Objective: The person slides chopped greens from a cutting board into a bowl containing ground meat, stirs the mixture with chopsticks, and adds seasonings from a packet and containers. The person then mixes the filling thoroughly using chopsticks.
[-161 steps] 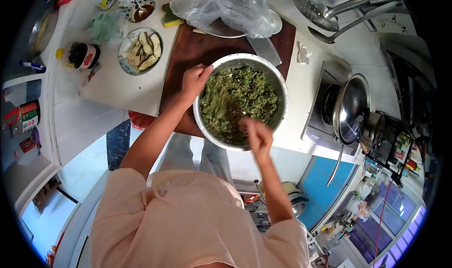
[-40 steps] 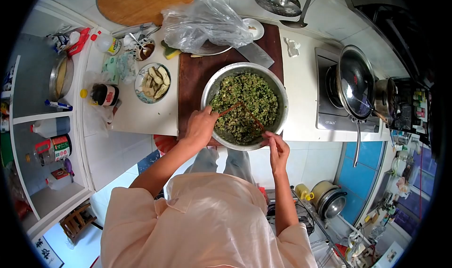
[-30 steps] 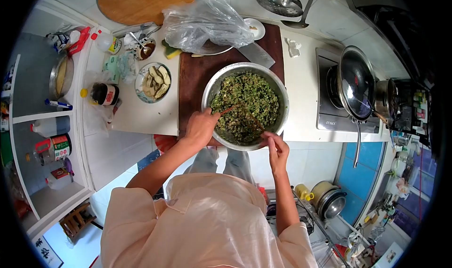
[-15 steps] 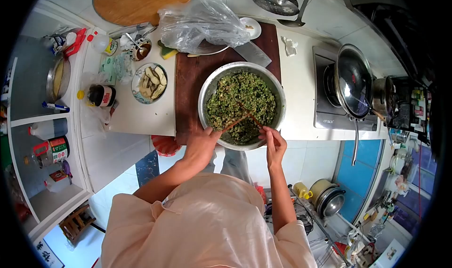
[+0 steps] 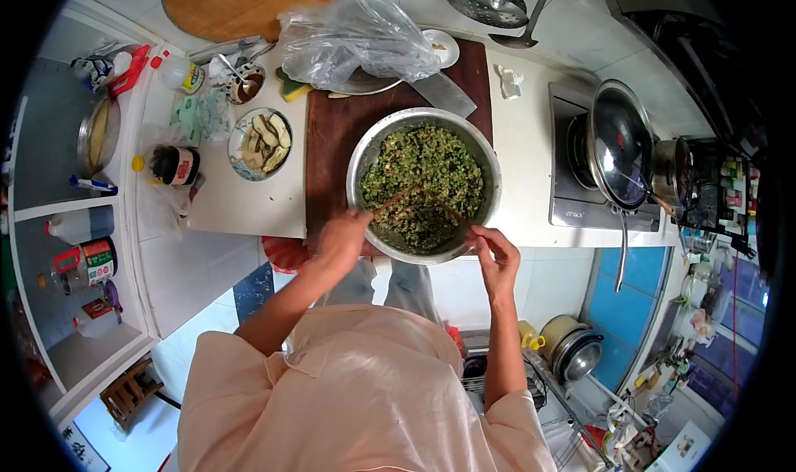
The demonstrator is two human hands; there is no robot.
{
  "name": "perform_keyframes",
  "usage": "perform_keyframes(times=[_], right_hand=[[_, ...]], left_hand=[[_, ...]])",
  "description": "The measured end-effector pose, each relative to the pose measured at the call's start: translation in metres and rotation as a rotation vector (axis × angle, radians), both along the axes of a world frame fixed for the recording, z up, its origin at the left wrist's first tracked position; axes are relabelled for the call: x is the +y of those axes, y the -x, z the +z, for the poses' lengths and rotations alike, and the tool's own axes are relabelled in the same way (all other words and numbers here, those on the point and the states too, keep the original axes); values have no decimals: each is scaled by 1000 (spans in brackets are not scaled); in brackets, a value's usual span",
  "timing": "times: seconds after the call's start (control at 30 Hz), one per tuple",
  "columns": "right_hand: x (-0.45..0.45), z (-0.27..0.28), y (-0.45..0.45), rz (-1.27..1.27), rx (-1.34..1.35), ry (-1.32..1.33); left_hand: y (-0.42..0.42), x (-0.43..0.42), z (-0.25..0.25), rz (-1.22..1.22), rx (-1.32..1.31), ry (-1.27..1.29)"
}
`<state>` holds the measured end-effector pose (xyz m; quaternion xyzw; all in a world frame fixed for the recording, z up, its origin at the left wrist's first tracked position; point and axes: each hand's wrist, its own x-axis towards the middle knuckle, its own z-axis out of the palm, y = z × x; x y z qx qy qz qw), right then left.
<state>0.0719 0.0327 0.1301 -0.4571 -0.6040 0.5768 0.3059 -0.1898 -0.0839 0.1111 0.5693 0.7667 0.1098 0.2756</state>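
A large metal bowl (image 5: 358, 153) full of chopped green filling (image 5: 431, 169) sits on a dark red-brown cutting board (image 5: 327, 140). My left hand (image 5: 342, 241), slightly blurred, is closed on a chopstick (image 5: 396, 200) at the bowl's left front rim. At the right front rim, my right hand (image 5: 497, 260) pinches a second chopstick (image 5: 448, 210). Both sticks slant inward, their tips in the filling near its middle. Behind the bowl a cleaver (image 5: 445, 95) lies flat on the board, partly under a clear plastic bag (image 5: 356, 45).
Left on the counter stand a plate of sliced pieces (image 5: 265, 144), a small bowl with a spoon (image 5: 247, 86) and a dark sauce bottle (image 5: 174, 167). To the right, a lidded wok (image 5: 620, 144) rests on the stove (image 5: 572, 211), its handle past the counter edge.
My hands have moved apart, the left one leftward and the right one rightward. The chopsticks now spread wider in the filling, and their tips have shifted.
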Motion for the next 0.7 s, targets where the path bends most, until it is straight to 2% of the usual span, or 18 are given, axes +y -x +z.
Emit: perform_keyframes(times=[0.07,0.23,0.33,0.37,0.47,0.57,0.7], right_hand=[[2,6,-7,-111,63,54],[16,-11,12,-301,70,70],[21,-26,24,-337,89,44],[20,-28,27,-356,94,36],[20,-22,26,-370,80,30],[23,-22,19,-337,55,7],[26,-19,20,-284,122,-27]], left_hand=[[5,2,-6,25,20,-15],[-22,1,33,67,-34,-163],[-40,1,20,-48,98,-212],[-44,2,14,-18,24,-150],[-38,10,-22,84,47,-6],[-22,7,-28,63,72,-62],[-37,3,9,21,49,-189]])
